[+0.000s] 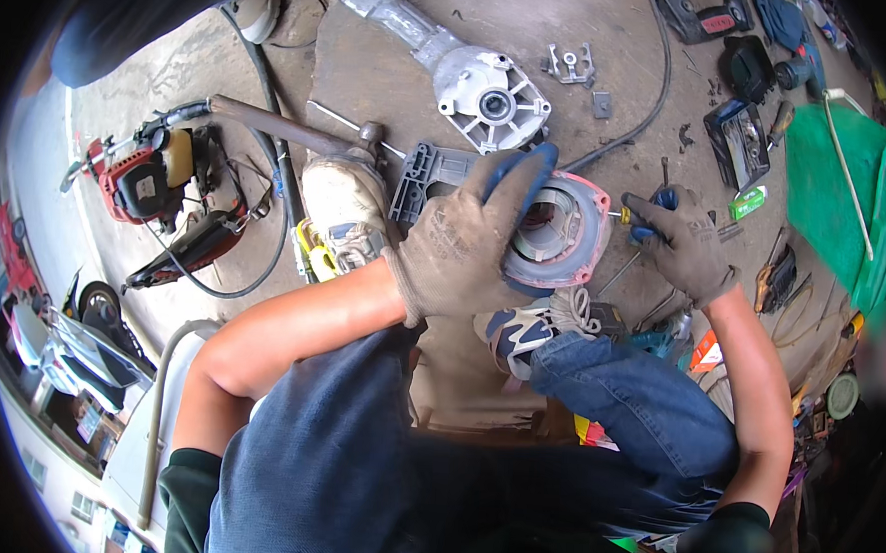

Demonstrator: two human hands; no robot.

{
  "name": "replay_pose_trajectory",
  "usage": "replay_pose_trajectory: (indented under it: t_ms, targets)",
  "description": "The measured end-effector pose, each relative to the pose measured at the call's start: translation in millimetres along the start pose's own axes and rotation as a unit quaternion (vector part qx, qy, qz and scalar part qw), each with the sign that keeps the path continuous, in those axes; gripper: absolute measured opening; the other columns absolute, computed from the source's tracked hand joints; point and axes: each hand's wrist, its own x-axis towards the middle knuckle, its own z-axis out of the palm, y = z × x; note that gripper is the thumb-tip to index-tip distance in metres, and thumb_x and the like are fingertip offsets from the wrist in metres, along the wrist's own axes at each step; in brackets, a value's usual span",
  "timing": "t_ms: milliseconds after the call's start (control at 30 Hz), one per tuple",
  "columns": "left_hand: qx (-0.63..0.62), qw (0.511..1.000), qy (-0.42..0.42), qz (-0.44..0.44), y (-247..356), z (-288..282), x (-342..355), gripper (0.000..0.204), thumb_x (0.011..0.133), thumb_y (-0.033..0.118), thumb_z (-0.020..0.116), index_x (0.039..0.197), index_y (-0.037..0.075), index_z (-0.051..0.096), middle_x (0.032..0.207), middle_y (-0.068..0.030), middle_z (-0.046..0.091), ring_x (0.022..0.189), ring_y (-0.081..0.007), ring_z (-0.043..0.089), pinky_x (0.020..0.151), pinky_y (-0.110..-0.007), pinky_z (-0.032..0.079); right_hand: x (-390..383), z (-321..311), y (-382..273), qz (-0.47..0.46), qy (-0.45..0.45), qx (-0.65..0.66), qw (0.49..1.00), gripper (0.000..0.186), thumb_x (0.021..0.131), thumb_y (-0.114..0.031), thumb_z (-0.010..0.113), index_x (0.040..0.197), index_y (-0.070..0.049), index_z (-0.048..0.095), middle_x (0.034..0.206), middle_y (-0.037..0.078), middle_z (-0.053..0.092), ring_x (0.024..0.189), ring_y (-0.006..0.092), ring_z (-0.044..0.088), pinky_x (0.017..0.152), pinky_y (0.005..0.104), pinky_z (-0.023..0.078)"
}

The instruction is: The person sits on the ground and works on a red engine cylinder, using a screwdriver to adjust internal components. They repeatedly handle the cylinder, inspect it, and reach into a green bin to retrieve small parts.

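My left hand [476, 228] clasps the round housing [591, 234] over the brown floor [601, 29], well in from its left edge; it looks rigid, fairly heavy, so its outer rim suits my grip; my right hand [683, 241] pinches a yellow-handled screwdriver [624, 216] just beside it.

Housing [587, 234] btwn hands [460, 242] — gearbox [464, 72] ahead, hammer [300, 134] to L, tarp [814, 166] far R.

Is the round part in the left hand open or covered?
Open on the visible side: the round part shows its ringed inside, uncovered.
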Motion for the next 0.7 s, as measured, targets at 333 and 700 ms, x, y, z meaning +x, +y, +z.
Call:
replay_pose_trajectory:
  t_ms: [333, 700]
  targets:
    - [-0.01, 1.0, 0.026, -0.005, -4, 10, -1, 0.13, 0.052, 0.032, 0.1, 0.156, -0.002, 0.029, 0.138, -0.031, 0.045, 0.123, -0.0465, 0.055, 0.101, -0.05, 0.052, -3, -5, -1, -0.023, -0.015, -0.076, 0.997, 0.055, 0.083, -0.01, 0.071, 0.137, -0.014, 0.064, 0.109, 0.021, 0.061, 0.1, 0.0398, 0.059, 0.09, 0.0476, 0.049]
    - [-0.029, 0.998, 0.04, -0.024, -13, 11, -5, 0.124, 0.058, 0.033, 0.095, 0.157, 0.002, 0.027, 0.143, -0.0348, 0.041, 0.122, -0.0529, 0.055, 0.102, -0.052, 0.05, -12, 23, 40, 0.09, -0.022, 0.126, 0.988, 0.047, 0.087, -0.012, 0.067, 0.133, -0.011, 0.064, 0.114, 0.017, 0.065, 0.107, 0.0376, 0.062, 0.091, 0.0432, 0.051]
